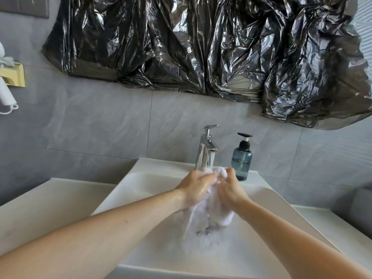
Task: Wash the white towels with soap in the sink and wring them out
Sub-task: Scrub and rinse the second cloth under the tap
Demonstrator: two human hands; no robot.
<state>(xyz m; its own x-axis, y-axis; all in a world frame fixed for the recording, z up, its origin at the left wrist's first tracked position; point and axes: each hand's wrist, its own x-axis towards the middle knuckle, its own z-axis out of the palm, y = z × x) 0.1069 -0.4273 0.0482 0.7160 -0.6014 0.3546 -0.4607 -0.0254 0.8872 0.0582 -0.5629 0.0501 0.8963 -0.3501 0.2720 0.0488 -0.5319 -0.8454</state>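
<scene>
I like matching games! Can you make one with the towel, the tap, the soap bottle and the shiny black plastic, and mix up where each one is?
Things:
1. white towel
2. tap
3. soap bottle
4. black plastic

Places:
A. on the wall above the sink
B. on the sink's back ledge, right of the tap
C. gripped by both hands, left hand and right hand
D. at the back of the sink, water running from it

Pairs: 1-C, 2-D, 3-B, 4-A

Basin middle: taken up by both hands, left and right, gripping the towel.
Behind hands: faucet close; soap bottle just right of it.
Basin left side: open.
Counter left: bare, passable.
Front rim: crossed by both forearms.
</scene>
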